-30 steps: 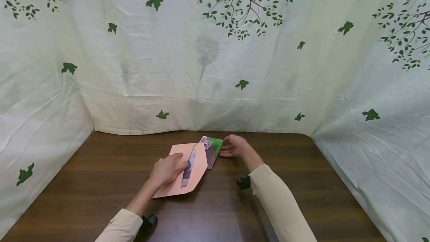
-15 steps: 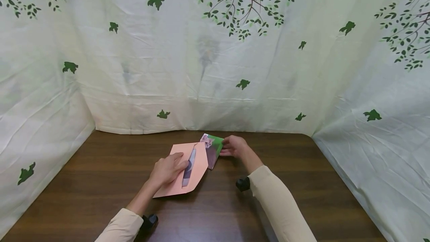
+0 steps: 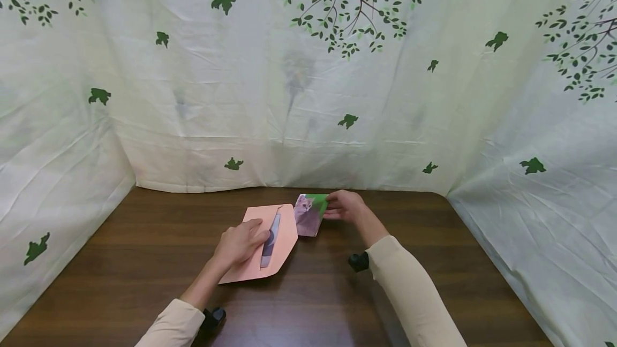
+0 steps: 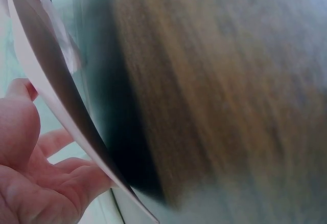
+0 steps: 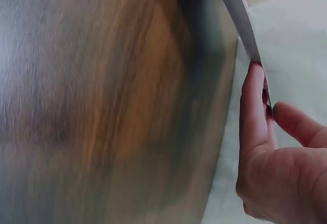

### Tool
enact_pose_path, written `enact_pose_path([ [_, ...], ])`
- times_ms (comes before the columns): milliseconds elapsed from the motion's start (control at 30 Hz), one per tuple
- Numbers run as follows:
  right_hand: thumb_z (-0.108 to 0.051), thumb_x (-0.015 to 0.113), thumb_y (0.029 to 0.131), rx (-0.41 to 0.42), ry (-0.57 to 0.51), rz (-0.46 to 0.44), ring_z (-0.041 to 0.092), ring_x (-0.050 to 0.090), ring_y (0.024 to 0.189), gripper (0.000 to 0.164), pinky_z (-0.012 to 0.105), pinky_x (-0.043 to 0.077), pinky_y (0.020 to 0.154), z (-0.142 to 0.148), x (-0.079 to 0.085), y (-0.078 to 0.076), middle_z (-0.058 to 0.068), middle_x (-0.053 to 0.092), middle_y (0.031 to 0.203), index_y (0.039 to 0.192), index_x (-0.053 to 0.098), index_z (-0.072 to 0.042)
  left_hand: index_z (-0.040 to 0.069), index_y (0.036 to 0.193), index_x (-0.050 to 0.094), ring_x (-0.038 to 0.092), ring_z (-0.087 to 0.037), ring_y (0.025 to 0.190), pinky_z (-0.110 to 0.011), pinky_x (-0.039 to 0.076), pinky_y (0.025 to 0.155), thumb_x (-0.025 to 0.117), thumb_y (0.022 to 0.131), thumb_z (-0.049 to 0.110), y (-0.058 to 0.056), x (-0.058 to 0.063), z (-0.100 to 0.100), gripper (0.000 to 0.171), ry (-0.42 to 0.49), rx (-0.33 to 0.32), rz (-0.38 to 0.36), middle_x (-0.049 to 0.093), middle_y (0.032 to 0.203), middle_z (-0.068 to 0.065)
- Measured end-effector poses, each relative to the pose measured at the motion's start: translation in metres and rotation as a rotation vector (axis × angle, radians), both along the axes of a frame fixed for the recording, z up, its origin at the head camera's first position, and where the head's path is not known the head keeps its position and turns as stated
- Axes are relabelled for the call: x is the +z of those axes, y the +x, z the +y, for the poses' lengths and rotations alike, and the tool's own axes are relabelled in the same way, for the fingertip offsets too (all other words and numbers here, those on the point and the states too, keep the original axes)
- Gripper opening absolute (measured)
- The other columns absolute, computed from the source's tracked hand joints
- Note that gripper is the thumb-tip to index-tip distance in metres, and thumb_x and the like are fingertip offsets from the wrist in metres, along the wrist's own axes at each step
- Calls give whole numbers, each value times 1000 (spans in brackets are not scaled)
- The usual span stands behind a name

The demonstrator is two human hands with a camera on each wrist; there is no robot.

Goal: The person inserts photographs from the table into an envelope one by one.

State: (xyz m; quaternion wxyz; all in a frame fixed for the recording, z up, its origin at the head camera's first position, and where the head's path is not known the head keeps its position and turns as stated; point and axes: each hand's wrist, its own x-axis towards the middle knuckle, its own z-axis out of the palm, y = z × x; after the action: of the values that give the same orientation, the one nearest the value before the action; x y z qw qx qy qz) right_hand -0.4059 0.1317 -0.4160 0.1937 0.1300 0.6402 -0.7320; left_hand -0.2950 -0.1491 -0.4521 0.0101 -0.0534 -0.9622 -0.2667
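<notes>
In the head view, my left hand (image 3: pixel 241 242) grips a pink envelope (image 3: pixel 285 240), its thumb lying over the front. A long slit in the envelope shows something grey-blue inside. At its right edge stands a card (image 3: pixel 307 219) with a cat picture and a green corner; whether the two touch I cannot tell. My right hand (image 3: pixel 346 206) pinches the card by its upper right edge. The left wrist view has the envelope (image 4: pixel 56 88) nearly edge-on beside the left hand's fingers. Between thumb and fingers of the right hand (image 5: pixel 278 168), the right wrist view shows the card's pale back (image 5: pixel 239 14).
A dark wooden table (image 3: pixel 144 240) lies beneath both hands. White cloth (image 3: pixel 289 95) printed with leaves and branches hangs behind it and down both sides. Dark wrist cameras (image 3: pixel 358 262) sit below the sleeves.
The right hand has shifted right with the card, which has turned flatter toward the head camera, so more of the cat shows. Left hand and envelope stay put.
</notes>
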Motion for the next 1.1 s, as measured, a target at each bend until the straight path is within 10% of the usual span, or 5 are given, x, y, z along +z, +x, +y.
enact_pose_path([
  [500,-7,58,99,20,92,37,26,72,80,23,43,60,84,24,29,4,29,63,132,118,59,5,6,142,58,58,-51,123,-62,43,102,54,99,39,2,1,0,55,-9,-7,18,62,138,-22],
  [1100,-10,54,102,170,187,115,23,75,81,38,40,60,84,34,55,17,32,59,135,134,55,10,5,140,60,61,-52,118,-62,45,98,54,99,36,2,2,-1,51,-16,-24,37,64,135,-23],
])
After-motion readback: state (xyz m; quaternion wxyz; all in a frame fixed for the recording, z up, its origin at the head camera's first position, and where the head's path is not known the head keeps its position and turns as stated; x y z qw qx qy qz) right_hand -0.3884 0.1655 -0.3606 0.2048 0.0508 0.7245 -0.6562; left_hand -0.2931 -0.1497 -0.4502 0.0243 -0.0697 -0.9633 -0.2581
